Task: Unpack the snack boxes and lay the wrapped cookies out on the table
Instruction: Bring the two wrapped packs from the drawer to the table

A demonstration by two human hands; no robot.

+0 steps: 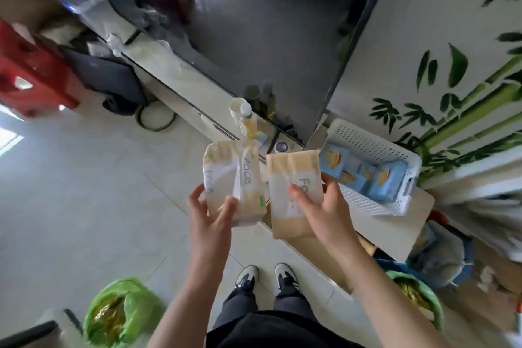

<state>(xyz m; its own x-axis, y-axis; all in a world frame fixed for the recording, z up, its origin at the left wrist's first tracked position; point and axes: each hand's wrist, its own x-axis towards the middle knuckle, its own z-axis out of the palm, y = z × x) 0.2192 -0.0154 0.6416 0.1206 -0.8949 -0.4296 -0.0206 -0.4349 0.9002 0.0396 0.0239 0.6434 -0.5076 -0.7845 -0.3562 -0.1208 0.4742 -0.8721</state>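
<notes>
Holding one soft pack each: left hand (210, 210) grips the left pack (234, 181), right hand (316, 203) pinches the right pack (291, 192), both above the floor. Packs look light, squashy, slick; grab by the sides. Blue boxes (364, 175) sit in basket (375, 147) on counter (395, 234); bottle (248, 121) crowds behind.

Blurred clutter (440, 260) under table edge

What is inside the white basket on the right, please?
The basket holds several light-blue snack boxes with a cookie picture, bunched at its near-right end. Whatever lies beneath them is covered; its far part shows bare mesh.
</notes>
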